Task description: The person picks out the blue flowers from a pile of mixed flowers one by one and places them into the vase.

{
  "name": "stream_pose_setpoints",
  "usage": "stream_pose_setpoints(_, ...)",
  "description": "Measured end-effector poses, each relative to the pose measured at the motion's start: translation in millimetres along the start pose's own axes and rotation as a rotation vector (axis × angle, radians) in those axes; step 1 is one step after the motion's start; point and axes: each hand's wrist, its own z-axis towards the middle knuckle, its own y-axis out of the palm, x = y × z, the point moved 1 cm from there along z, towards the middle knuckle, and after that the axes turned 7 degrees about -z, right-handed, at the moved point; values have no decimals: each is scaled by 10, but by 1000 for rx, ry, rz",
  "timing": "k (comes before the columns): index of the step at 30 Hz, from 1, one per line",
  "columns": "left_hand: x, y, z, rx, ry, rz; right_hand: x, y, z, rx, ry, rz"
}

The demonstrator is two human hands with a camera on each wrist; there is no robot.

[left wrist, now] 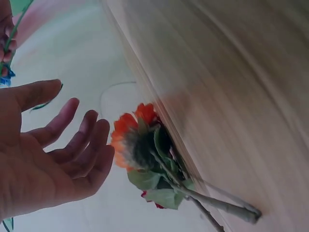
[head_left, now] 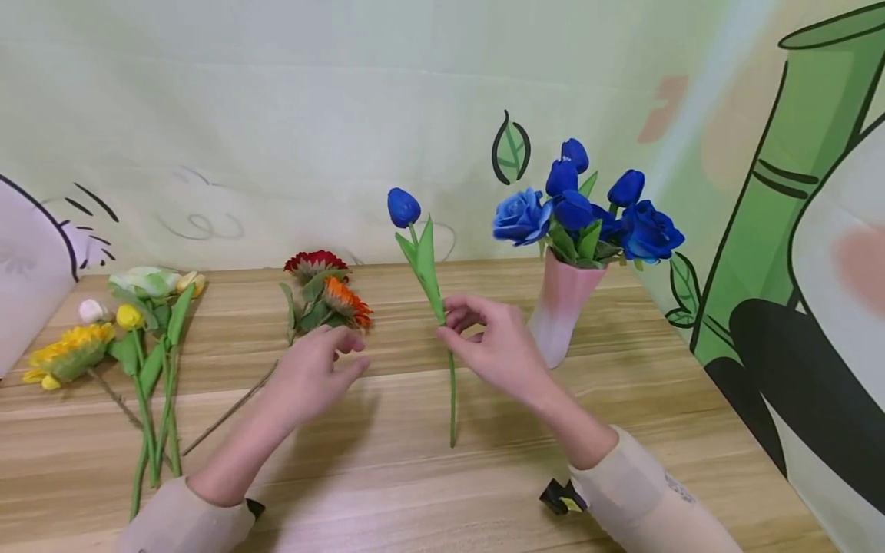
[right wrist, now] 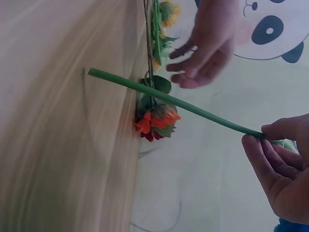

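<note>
A blue artificial tulip [head_left: 404, 207] with green leaves stands upright above the table, its stem [right wrist: 178, 102] pinched between the thumb and fingers of my right hand [head_left: 499, 346]. My left hand [head_left: 318, 372] hovers with relaxed, slightly bent fingers and holds nothing. Just beyond it lie an orange flower [head_left: 348, 301] and a dark red flower [head_left: 316, 265]; in the left wrist view the orange flower [left wrist: 128, 137] is apart from the fingertips. Right of my right hand stands a pink and white vase [head_left: 568, 307] filled with several blue roses and tulips [head_left: 572, 209].
On the left of the wooden table [head_left: 387, 491] lies a group of yellow and white flowers [head_left: 148, 322] with long green stems. Behind the table hangs a printed backdrop [head_left: 276, 138] with leaves, bamboo and a panda.
</note>
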Motion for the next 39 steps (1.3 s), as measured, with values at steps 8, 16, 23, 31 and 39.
stream_pose_setpoints(8, -76, -53, 3, -69, -43, 20, -24, -207, 14, 61, -77, -51)
stream_pose_setpoints(16, -85, -61, 19, -80, -71, 24, -58, -365, 14, 132, -188, -122)
stream_pose_setpoints(23, -81, -61, 19, -91, -84, 35, -124, -417, 0, 170, -306, -203)
stream_pose_setpoints(31, -102, -60, 20, -86, -77, 47, -245, -399, -28, 228, -414, -312)
stream_pose_setpoints(39, -136, -56, -6, -86, -81, 62, -322, -388, -46, 265, -492, -348)
